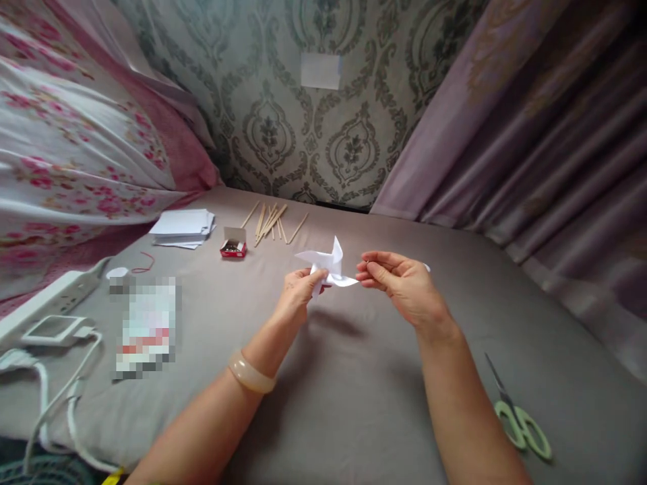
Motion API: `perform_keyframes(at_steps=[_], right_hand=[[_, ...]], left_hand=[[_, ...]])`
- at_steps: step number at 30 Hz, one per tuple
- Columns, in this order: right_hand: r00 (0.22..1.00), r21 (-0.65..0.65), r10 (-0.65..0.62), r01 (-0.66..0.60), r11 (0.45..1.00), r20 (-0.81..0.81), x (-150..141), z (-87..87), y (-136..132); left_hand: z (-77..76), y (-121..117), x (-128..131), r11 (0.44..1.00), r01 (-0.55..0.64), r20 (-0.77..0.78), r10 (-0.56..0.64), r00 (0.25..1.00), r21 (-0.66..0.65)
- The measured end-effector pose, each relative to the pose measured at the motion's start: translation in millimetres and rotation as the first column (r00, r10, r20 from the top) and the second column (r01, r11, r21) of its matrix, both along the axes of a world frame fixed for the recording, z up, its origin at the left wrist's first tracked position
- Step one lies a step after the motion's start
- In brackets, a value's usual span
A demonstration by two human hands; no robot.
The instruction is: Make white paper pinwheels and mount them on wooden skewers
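My left hand (299,289) is closed on a white folded paper pinwheel (326,264), holding it above the grey bed sheet (354,404). My right hand (399,279) is just right of the pinwheel, its fingertips pinched together on something small that I cannot make out; a bit of white shows behind the hand. A pale bangle (251,374) sits on my left wrist.
Several wooden sticks (273,221), a small red open box (233,244) and a stack of white paper (182,227) lie farther back. Green-handled scissors (520,417) rest at the right. A power strip (50,300) with cables lies left. Wall and curtain close the back.
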State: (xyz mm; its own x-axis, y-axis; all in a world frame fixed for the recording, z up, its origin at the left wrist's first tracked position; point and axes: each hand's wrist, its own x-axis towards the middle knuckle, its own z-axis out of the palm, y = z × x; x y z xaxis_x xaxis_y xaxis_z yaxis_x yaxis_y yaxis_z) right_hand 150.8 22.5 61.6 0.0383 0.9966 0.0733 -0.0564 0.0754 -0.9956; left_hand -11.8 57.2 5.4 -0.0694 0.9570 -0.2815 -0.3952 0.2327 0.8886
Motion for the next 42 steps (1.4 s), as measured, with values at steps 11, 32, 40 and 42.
perform_keyframes(at_steps=[11,32,40,42], right_hand=[[0.985,0.053,-0.022,0.013,0.999,0.173,-16,-9.4,-4],[0.875,0.074,-0.017,-0.021,0.997,0.483,-23,-28.9,-4],[0.728,0.319,-0.198,-0.029,0.947,0.656,-27,-14.8,-9],[0.694,0.36,-0.242,-0.026,0.933,0.678,-27,-13.6,-9]], left_hand=[[7.3,-16,10,0.992,0.067,-0.052,-0.062,0.997,0.104],[12.6,-20,7,0.982,0.06,-0.093,-0.044,0.995,0.179],[16.1,-22,8,0.98,0.063,-0.091,-0.046,0.995,0.187],[16.8,-23,8,0.98,0.07,-0.084,-0.055,0.995,0.186]])
